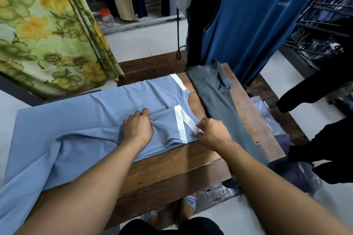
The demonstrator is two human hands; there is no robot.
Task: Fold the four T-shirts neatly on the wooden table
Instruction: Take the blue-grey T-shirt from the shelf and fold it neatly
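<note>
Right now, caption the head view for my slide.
Left hand grips the light blue T-shirt, right hand pinches its white stripe, on the wooden table beside a grey T-shirt.

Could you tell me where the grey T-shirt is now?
The grey T-shirt lies on the wooden table, right of the blue T-shirt and the right hand.

Bare forearms point(91, 187), black shorts point(172, 227), white slides point(191, 201) (blue lettering on straps).
</note>
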